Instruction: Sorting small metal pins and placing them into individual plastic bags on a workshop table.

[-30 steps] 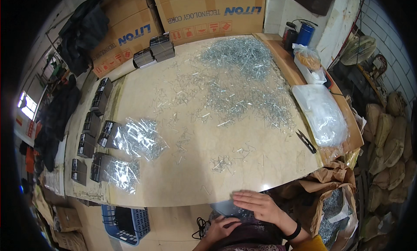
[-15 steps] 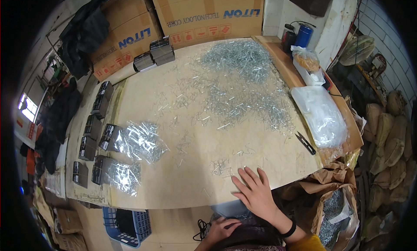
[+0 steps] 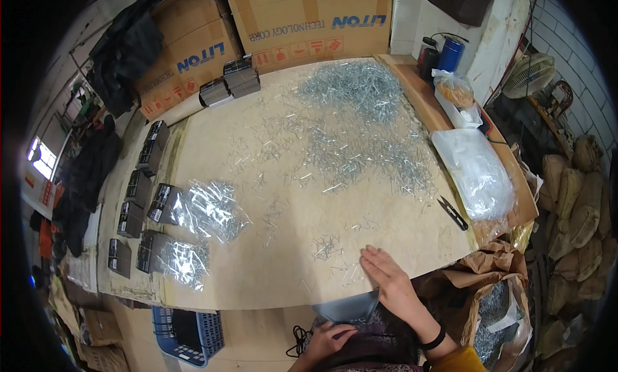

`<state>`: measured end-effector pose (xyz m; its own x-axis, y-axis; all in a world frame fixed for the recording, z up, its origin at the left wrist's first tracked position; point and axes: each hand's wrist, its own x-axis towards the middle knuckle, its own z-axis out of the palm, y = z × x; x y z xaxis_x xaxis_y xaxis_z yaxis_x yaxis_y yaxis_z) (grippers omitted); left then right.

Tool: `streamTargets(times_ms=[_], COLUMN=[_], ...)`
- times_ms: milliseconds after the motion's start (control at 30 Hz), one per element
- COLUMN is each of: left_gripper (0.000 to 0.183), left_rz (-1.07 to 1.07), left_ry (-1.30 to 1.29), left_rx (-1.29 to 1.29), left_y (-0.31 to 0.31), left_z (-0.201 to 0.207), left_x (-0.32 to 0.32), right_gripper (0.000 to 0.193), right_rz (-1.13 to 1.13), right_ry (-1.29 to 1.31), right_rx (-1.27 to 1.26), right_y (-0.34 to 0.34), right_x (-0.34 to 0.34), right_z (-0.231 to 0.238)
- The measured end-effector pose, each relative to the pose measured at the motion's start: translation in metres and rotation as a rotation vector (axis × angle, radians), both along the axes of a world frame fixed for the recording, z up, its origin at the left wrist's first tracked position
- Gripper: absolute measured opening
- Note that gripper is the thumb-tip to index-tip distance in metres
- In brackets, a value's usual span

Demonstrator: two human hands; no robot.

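My right hand (image 3: 391, 282) lies at the front edge of the table, fingers stretched out, close together and pointing forward. Just left of its fingertips is a small cluster of thin bent metal wire pieces (image 3: 327, 247), with a few loose ones nearer the edge. Below the edge, my left hand (image 3: 329, 340) is closed at a smooth blue-grey tray or bag (image 3: 347, 307). Its fingers are curled and the thumb lies along the top; the grip itself is partly hidden. A big heap of the same wire pieces (image 3: 353, 85) covers the back right, thinning into a second spread (image 3: 367, 156).
At left stand stacks of black printed cards (image 3: 153, 147) and clear bags of wire pieces (image 3: 209, 211). Black snips (image 3: 453, 213) lie near the right edge, by a pile of clear plastic bags (image 3: 476, 172). Below are a blue basket (image 3: 212, 340) and an open paper sack (image 3: 496, 314).
My right hand has moved right and slightly nearer, and its spread fingers have come together. More wire pieces and more of the blue-grey tray or bag now show. My left hand stays put.
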<state>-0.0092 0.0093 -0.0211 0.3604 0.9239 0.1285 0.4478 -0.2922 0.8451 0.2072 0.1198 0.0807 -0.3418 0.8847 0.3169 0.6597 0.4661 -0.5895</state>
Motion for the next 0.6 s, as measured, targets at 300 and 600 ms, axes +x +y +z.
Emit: streamTargets(times_ms=[300, 600], left_gripper=[0.011, 0.009], left_rz=[-0.039, -0.030], left_ry=[0.037, 0.003], left_rx=[0.097, 0.144], left_y=[0.000, 0.002], left_z=[-0.003, 0.005], left_x=[0.000, 0.001], right_gripper=[0.060, 0.051], right_rz=[0.293, 0.517], right_ry=[0.008, 0.325], right_rx=[-0.015, -0.029], right_y=[-0.007, -0.018], right_x=[-0.028, -0.010], right_z=[0.005, -0.008])
